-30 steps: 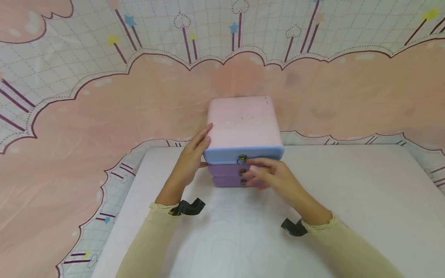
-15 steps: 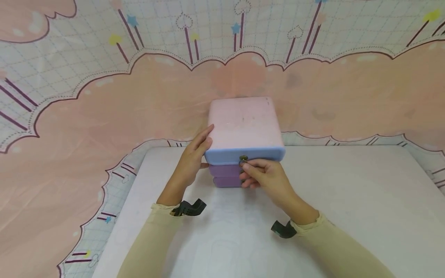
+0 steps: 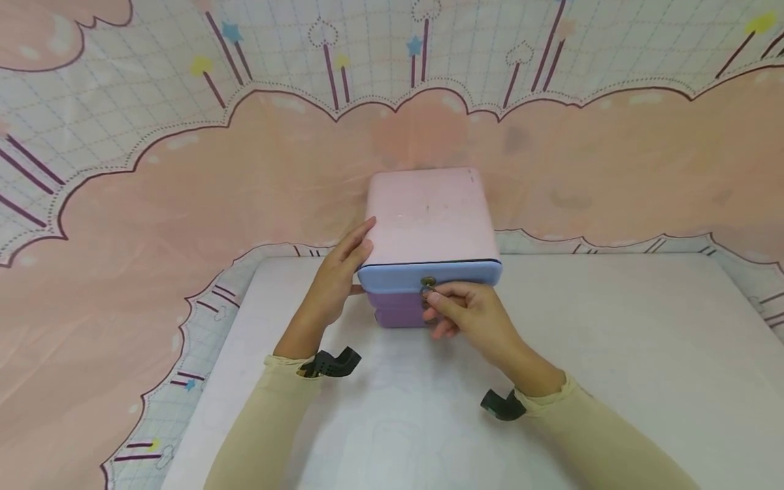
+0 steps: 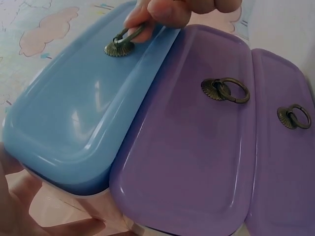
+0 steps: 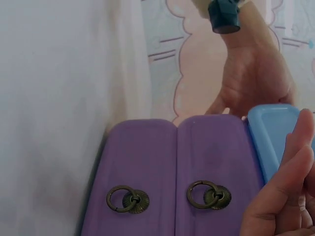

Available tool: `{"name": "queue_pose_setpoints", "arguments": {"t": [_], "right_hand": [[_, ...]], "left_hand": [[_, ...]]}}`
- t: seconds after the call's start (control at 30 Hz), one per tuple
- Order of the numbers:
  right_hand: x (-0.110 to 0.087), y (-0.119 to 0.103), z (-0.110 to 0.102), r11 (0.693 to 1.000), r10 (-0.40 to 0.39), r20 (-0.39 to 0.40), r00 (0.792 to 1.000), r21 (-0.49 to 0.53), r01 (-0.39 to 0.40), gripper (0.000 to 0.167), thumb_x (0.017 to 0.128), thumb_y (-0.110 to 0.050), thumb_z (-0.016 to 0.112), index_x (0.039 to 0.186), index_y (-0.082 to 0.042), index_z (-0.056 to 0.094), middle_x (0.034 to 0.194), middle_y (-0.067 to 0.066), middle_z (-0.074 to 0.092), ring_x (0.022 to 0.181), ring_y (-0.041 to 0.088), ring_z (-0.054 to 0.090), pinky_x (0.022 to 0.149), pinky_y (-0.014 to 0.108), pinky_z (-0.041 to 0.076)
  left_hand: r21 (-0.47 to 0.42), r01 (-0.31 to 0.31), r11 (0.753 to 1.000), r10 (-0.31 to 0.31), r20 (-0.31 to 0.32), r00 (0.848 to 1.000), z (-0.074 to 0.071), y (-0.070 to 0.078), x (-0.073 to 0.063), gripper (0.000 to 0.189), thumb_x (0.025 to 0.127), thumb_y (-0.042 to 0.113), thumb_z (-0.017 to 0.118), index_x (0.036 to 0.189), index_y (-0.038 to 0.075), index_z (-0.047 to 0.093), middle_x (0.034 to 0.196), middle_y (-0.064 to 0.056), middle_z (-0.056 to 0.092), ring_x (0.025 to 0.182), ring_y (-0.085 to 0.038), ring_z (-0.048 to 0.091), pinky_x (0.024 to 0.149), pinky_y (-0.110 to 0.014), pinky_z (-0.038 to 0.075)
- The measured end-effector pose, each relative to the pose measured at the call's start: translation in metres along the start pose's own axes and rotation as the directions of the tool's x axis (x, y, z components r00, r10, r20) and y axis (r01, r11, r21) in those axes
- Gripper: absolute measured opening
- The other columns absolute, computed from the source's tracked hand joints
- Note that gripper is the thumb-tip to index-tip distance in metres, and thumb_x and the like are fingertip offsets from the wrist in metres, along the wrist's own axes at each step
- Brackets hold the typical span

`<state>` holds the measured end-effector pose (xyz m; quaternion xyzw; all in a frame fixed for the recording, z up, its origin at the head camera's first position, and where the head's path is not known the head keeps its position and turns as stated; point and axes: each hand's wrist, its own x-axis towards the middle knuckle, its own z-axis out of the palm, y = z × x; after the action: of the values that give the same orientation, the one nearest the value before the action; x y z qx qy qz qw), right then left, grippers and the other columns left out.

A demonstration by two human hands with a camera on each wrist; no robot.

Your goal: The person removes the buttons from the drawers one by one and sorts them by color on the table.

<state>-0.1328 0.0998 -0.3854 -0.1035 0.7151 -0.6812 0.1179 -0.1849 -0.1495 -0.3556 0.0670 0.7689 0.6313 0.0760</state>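
Observation:
A small drawer cabinet with a pink top (image 3: 429,218) stands on the white table. Its top drawer is blue (image 3: 395,278), and the two lower drawers are purple (image 4: 187,142). Each front carries a bronze ring pull. My right hand (image 3: 474,313) pinches the ring pull (image 4: 129,37) of the blue drawer between thumb and forefinger. That drawer's front stands slightly proud, with a thin dark gap under the pink top's edge. My left hand (image 3: 333,282) rests spread against the cabinet's left side. The lower ring pulls (image 5: 203,195) hang free.
The white table (image 3: 612,354) spreads around the cabinet on both sides and in front. Behind it rises a peach patterned cloth (image 3: 294,177). A dark camera mount sits on each wrist, below the hands.
My right hand has moved left from beside the ring pull and taken hold of it. The blue drawer has come slightly forward, showing a dark gap. My left hand stays in place.

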Motion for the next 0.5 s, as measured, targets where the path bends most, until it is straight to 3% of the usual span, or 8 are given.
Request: {"name": "queue_pose_setpoints", "arguments": {"t": [0.27, 0.5], "right_hand": [[-0.01, 0.002, 0.0, 0.998, 0.029, 0.006, 1.0, -0.056, -0.028, 0.032, 0.1, -0.027, 0.067, 0.114, 0.001, 0.072, 0.09, 0.007, 0.078, 0.063, 0.028, 0.074, 0.055, 0.026, 0.055], [-0.017, 0.002, 0.0, 0.997, 0.037, 0.025, 0.999, -0.065, -0.036, 0.027, 0.1, -0.027, 0.067, 0.11, -0.003, 0.074, 0.092, 0.009, 0.077, 0.06, 0.023, 0.072, 0.055, 0.028, 0.056]], "left_hand": [[-0.004, -0.005, 1.0, 0.005, 0.006, 1.0, -0.001, -0.001, 0.0, 0.049, 0.105, 0.049, 0.049, 0.153, 0.048, 0.04, 0.169, 0.015, 0.023, 0.15, -0.031, 0.038, 0.099, -0.062, 0.053], [0.011, -0.011, 1.0, 0.011, 0.007, 1.0, -0.002, -0.001, 0.0, 0.048, 0.105, 0.05, 0.048, 0.153, 0.05, 0.039, 0.169, 0.015, 0.021, 0.151, -0.032, 0.037, 0.095, -0.058, 0.056]]}}
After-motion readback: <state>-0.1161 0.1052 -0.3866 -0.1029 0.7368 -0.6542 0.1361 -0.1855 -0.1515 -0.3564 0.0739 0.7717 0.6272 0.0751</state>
